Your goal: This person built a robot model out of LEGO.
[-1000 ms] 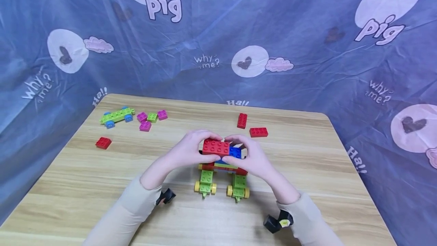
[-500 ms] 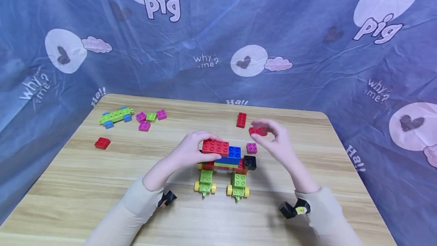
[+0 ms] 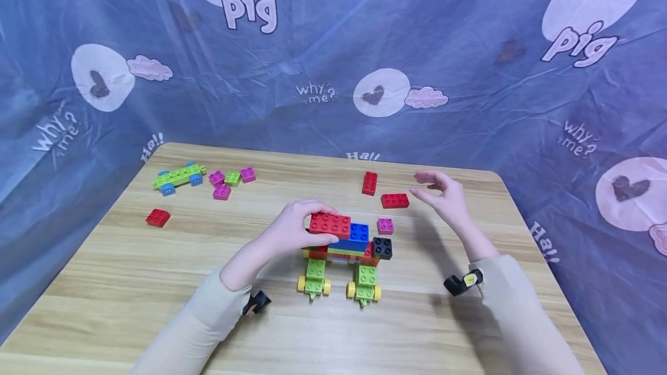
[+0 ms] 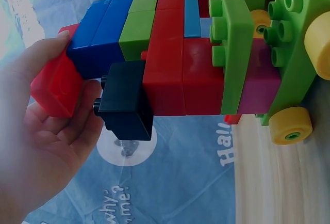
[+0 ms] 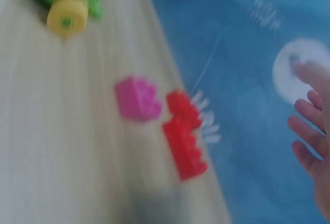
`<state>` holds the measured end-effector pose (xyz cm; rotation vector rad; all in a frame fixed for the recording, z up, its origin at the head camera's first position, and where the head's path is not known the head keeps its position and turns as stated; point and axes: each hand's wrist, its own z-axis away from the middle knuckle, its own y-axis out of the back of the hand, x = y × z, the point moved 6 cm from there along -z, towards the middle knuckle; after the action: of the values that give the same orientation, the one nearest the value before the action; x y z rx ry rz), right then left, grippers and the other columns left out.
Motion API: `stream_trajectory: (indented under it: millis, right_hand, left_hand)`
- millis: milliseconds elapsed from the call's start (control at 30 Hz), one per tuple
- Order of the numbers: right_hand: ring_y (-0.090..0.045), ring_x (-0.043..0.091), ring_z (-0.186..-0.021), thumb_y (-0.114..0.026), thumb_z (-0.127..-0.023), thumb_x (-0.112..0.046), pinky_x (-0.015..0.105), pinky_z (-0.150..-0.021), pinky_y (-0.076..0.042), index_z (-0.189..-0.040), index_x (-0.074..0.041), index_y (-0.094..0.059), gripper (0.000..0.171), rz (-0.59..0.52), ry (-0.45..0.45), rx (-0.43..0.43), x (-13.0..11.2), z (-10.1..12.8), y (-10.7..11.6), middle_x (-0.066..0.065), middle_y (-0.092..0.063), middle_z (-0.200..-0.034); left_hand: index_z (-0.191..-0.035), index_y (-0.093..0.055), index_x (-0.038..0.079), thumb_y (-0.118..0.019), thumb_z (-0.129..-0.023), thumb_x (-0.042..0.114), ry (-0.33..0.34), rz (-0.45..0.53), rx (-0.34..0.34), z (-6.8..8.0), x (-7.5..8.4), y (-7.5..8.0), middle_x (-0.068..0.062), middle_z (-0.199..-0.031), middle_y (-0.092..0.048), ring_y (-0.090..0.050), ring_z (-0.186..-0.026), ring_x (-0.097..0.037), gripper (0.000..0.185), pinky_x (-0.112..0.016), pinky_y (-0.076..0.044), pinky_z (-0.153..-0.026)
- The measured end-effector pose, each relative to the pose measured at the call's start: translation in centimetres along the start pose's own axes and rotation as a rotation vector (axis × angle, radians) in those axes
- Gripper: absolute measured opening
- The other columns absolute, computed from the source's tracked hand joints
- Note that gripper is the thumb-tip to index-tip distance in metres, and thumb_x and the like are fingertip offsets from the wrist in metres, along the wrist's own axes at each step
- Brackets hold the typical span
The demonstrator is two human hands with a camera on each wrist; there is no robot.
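Note:
My left hand [image 3: 296, 229] grips a red eight-stud brick [image 3: 330, 224] between thumb and fingers. That brick sits on top of a built toy vehicle, over blue bricks [image 3: 358, 236]; a green layer and red bricks [image 4: 166, 64] lie beneath. Two green wheeled bases [image 3: 315, 278] with yellow wheels carry the build. A black brick [image 4: 126, 100] juts up at one end and another black brick [image 3: 383, 247] at the other. My right hand [image 3: 444, 197] hovers empty, fingers relaxed and apart, right of a loose red brick [image 3: 395, 201] and a magenta brick [image 3: 385, 225].
Another red brick [image 3: 370, 183] lies at the back. On the far left are a green car base [image 3: 179, 176] with blue wheels, several magenta bricks [image 3: 221, 192], a small green brick [image 3: 232, 179] and a red brick [image 3: 158, 217]. A printed blue cloth hangs behind the table [image 3: 130, 305].
My right hand has let go of the top of the build and moved right and back, uncovering the black and magenta bricks. My left hand stays on the red brick.

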<state>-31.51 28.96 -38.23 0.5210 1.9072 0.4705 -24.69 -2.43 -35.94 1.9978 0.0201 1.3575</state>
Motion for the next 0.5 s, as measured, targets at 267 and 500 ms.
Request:
stream_trajectory:
  millis: [267, 500]
  right_hand:
    - [-0.062, 0.018, -0.108, -0.075, -0.085, -0.009, 0.045, -0.1, -0.046, -0.126, 0.006, -0.06, 0.046, 0.016, -0.05, -0.117, 2.8, -1.0, -1.1, 0.026, -0.064, -0.122]
    - [-0.057, 0.04, -0.117, -0.076, -0.084, -0.012, 0.051, -0.104, -0.043, -0.129, 0.006, -0.058, 0.051, 0.012, -0.085, -0.19, 4.3, -1.8, -2.2, 0.026, -0.062, -0.127]
  left_hand:
    - [-0.115, -0.07, 0.007, -0.081, -0.08, 0.023, 0.006, 0.017, -0.011, 0.0, 0.1, 0.1, -0.01, -0.113, -0.072, -0.067, -0.1, -0.021, 0.04, -0.032, -0.054, -0.085]
    - [-0.116, -0.07, 0.008, -0.081, -0.081, 0.024, 0.008, 0.01, -0.015, 0.0, 0.1, 0.0, -0.009, -0.113, -0.072, -0.066, -0.102, -0.022, 0.04, -0.036, -0.053, -0.089]
